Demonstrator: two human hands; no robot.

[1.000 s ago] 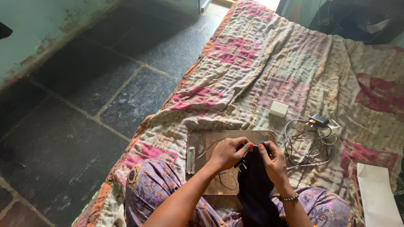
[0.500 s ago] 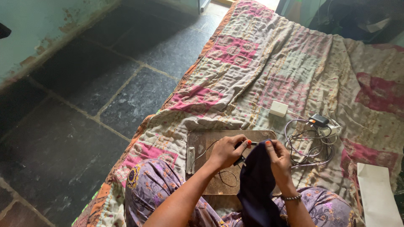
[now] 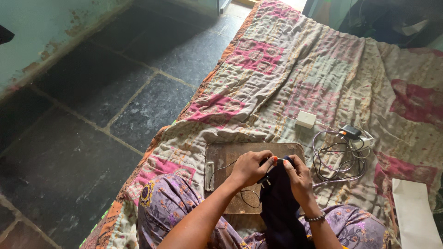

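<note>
Dark cloth [image 3: 279, 207] is pinched at its top edge by both hands, left hand [image 3: 249, 168] at 9 o'clock, right hand [image 3: 300, 180] at 3 o'clock, fingers closed. Thread [image 3: 244, 196] trails over the wooden clipboard [image 3: 230, 154]; likely stitching, so the fold is best kept taut and the grip close to the seam.

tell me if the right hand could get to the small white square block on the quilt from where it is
Probably yes. The right hand is busy pinching the dark navy cloth, but the small white square block lies uncovered on the patchwork quilt just beyond the brown wooden clipboard, with nothing between them.
</note>
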